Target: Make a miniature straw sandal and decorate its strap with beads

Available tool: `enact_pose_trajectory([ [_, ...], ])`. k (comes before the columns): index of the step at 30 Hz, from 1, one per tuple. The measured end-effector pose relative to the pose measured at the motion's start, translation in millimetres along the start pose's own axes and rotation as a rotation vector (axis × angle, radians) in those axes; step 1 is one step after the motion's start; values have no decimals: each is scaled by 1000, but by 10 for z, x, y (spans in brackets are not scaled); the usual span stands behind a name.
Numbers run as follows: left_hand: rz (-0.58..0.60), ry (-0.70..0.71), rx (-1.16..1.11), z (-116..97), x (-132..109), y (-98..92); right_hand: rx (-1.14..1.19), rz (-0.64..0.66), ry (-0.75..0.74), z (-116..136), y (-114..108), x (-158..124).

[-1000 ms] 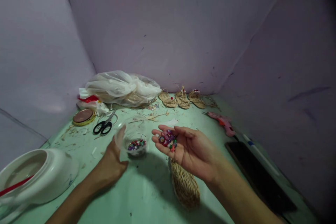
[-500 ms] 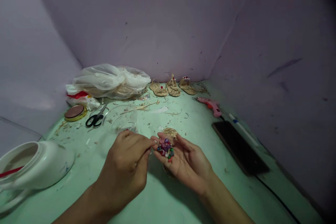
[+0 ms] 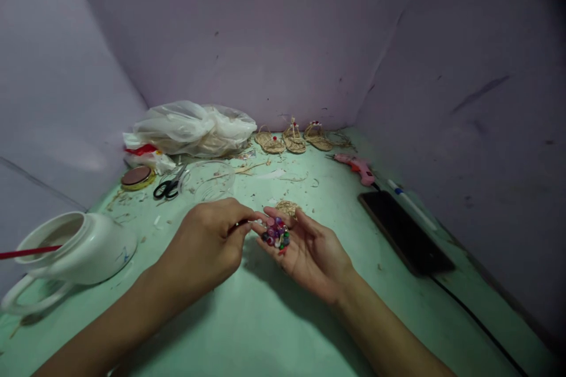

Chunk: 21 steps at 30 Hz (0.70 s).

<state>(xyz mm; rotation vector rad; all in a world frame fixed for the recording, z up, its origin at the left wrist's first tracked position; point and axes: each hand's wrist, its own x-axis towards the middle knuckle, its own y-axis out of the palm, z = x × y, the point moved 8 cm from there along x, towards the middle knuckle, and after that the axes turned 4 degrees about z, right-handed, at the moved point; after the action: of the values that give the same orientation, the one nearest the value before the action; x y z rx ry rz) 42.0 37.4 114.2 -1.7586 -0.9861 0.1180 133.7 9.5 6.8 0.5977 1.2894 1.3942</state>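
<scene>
Coloured beads [image 3: 276, 237] on flat right hand [image 3: 309, 253] | left hand [image 3: 207, 244] pinched, contents hidden

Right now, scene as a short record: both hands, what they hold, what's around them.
left hand: fingers curled, tips at the beads; a pinch on one cannot be told
right hand: palm up, open, beads heaped on its fingers
behind right hand: woven straw piece on the green table
left side: clear cup, scissors, white jar on its side
right side: pink glue gun, dark flat slab
back wall: three straw sandals, plastic bag
</scene>
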Motion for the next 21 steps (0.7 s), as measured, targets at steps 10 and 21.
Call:
enact_pose_trajectory([
  [10, 36, 65, -52, -120, -18, 126, -29, 75, -8, -67, 17, 29],
  [21, 256, 50, 126, -119, -10, 444, 7, 171, 53, -205, 64, 57],
])
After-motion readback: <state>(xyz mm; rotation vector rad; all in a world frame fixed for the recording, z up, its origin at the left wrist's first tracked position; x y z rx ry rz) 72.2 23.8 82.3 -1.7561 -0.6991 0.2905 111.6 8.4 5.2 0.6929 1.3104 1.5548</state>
